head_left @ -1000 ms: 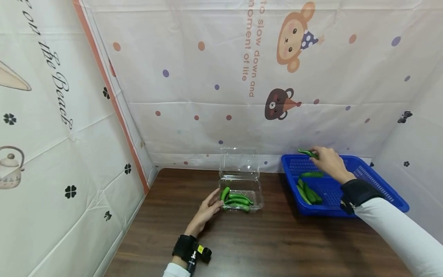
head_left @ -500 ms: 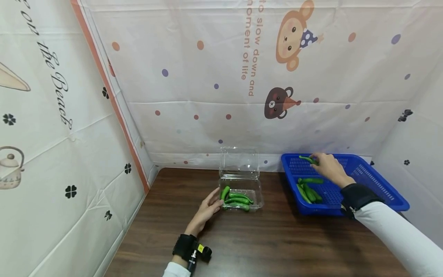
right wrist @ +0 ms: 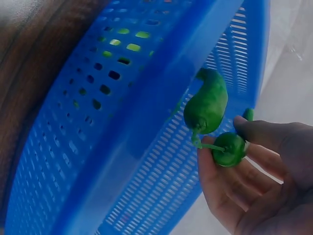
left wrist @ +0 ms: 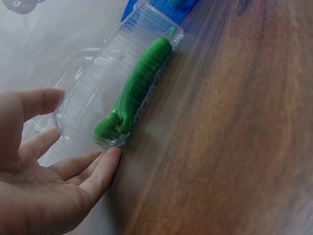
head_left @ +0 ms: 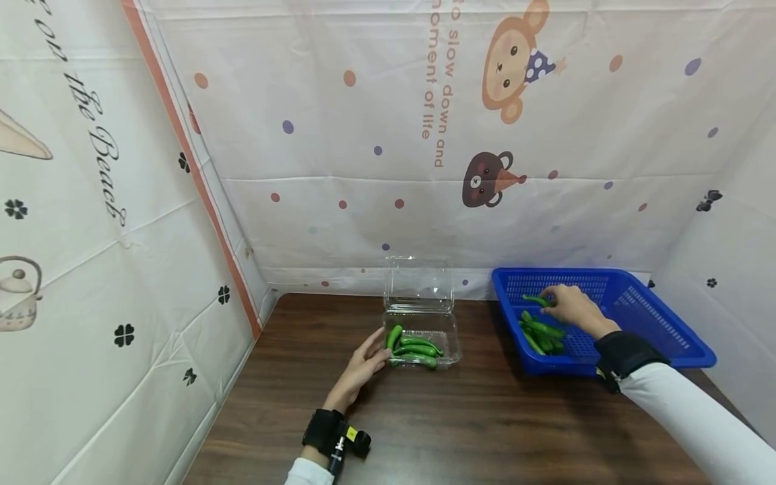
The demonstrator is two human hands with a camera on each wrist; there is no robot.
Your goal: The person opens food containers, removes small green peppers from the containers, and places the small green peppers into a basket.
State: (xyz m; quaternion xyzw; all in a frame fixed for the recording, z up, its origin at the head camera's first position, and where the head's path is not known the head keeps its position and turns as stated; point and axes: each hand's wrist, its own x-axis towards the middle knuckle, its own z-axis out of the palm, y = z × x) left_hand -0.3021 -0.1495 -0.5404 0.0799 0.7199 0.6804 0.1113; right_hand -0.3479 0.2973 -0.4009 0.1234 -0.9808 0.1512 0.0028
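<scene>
Your right hand (head_left: 570,308) is pinching a green chili (right wrist: 230,150); a slackening grip could drop it. Your left hand (head_left: 361,367), fingers apart, is touching the clear clamshell (head_left: 418,312); pushing could shift it.

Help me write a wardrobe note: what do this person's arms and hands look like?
The left hand and right hand are ungloved. Both arms have white sleeves, with a black strap around each wrist. The left strap carries a small black device with a yellow patch.
</scene>
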